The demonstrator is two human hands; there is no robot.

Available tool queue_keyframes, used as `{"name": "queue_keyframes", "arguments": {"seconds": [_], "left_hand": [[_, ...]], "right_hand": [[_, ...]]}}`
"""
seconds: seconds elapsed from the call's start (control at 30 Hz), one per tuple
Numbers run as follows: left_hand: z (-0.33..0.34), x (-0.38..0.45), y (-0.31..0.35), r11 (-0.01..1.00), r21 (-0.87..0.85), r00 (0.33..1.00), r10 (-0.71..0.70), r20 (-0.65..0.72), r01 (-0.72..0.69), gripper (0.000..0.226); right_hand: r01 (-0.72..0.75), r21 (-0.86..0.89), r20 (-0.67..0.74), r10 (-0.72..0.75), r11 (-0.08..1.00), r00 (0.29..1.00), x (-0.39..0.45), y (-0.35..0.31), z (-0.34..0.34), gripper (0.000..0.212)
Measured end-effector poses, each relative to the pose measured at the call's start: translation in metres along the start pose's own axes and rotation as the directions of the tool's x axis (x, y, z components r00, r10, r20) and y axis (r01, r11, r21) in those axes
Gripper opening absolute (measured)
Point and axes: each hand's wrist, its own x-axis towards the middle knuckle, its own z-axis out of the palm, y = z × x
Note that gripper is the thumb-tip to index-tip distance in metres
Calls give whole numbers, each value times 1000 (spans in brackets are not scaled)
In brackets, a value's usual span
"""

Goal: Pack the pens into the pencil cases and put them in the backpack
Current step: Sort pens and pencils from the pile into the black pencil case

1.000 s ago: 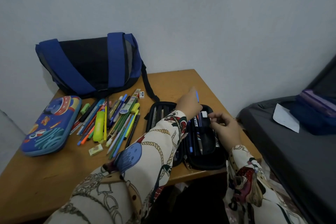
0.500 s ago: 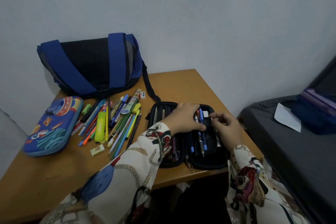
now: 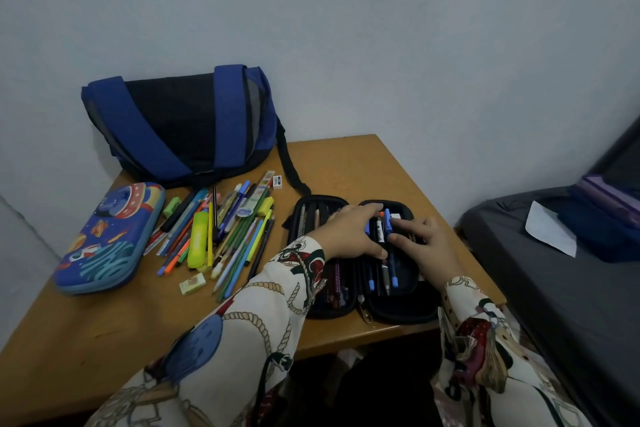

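My left hand [image 3: 349, 236] has lowered the blue pen [image 3: 389, 246], fingers flat, into the open black pencil case [image 3: 398, 310] beneath both palms, right hand [image 3: 427, 246] pressing alongside, loose pens [image 3: 221, 236] waiting leftward

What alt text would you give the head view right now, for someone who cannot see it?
Both hands, left hand and right hand, rest on pens inside an open black zip pencil case on a wooden table. Left of it lie a pile of loose coloured pens, a closed blue space-print pencil case and a blue-and-black backpack.
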Motion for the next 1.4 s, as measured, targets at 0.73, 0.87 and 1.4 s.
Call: {"name": "queue_keyframes", "arguments": {"seconds": [0.73, 0.87, 1.4], "left_hand": [[5, -5, 7, 966, 242, 989, 111, -94, -85, 50], [6, -5, 2, 976, 194, 988, 115, -99, -94, 52], [-38, -70, -66, 806, 317, 738, -205, -643, 500, 20]], "right_hand": [[21, -4, -10, -21, 1000, 1000, -2, 3, -1, 21], [10, 38, -52, -8, 999, 999, -2, 2, 0, 19], [-29, 173, -133, 53, 984, 990, -4, 4, 0, 31]]}}
